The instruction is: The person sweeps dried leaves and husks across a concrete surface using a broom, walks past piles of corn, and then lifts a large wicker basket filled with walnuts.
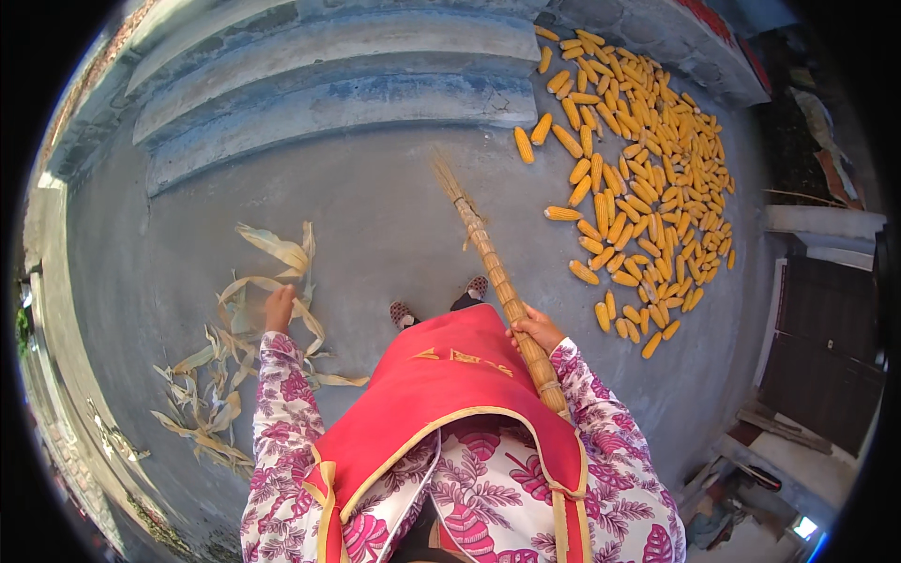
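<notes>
My right hand (pixel 537 328) is wrapped round a straw broom (pixel 490 255) bound with bands along its length. The broom slants from my right side up toward the middle, its thin bristle tip pointing at the steps. On the left, my left hand (pixel 279 308) is closed among pale dry corn husks (pixel 272 246), and strips of them stick out around it. Its fingertips are partly hidden. Below and beside that hand, a loose heap of husks (pixel 211 399) lies on the concrete floor.
A wide spread of yellow corn cobs (pixel 648 178) covers the floor at the right. Concrete steps (pixel 338 103) rise at the far side. My shoes (pixel 402 313) show just past the red apron (pixel 441 366). A dark door (pixel 821 347) is at the right edge.
</notes>
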A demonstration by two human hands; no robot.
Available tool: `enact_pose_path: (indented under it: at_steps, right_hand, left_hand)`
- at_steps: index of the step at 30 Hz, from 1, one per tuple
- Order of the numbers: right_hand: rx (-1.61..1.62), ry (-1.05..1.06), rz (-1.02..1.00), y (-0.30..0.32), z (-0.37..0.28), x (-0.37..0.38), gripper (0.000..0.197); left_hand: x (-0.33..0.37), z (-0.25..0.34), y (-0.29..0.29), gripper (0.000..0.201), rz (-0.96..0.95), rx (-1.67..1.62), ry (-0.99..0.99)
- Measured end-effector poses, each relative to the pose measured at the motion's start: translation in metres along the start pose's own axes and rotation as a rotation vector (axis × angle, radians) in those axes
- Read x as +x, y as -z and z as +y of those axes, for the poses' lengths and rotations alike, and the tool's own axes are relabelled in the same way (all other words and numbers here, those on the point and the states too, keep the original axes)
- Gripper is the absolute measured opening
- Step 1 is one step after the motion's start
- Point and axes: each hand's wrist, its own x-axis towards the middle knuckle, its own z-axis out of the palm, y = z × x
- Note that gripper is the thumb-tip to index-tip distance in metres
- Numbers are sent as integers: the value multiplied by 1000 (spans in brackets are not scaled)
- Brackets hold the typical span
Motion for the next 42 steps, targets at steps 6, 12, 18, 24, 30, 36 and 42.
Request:
enact_pose_path:
  at_steps: [6, 12, 18, 24, 30, 36, 42]
  right_hand:
    - [420, -217, 194, 86, 63, 21, 25]
    - [526, -244, 317, 164, 88, 20, 21]
    - [633, -189, 407, 222, 78, 2, 21]
    - [734, -13, 491, 251, 81, -15, 22]
    - [861, 83, 602, 203, 116, -11, 26]
    - [978, 49, 629, 153, 128, 2, 23]
    - [1314, 51, 631, 104, 151, 18, 27]
  left_hand:
    - [16, 67, -101, 26, -226, 33, -52]
    - [-9, 138, -217, 26, -419, 170, -43]
    - [-36, 192, -312, 26, -587, 212, 14]
    - [-36, 212, -350, 26, -717, 287, -20]
    - [1, 222, -359, 28, -786, 472, -22]
    - [51, 250, -382, 29, -859, 508, -105]
    - [87, 267, -397, 29, -885, 440, -46]
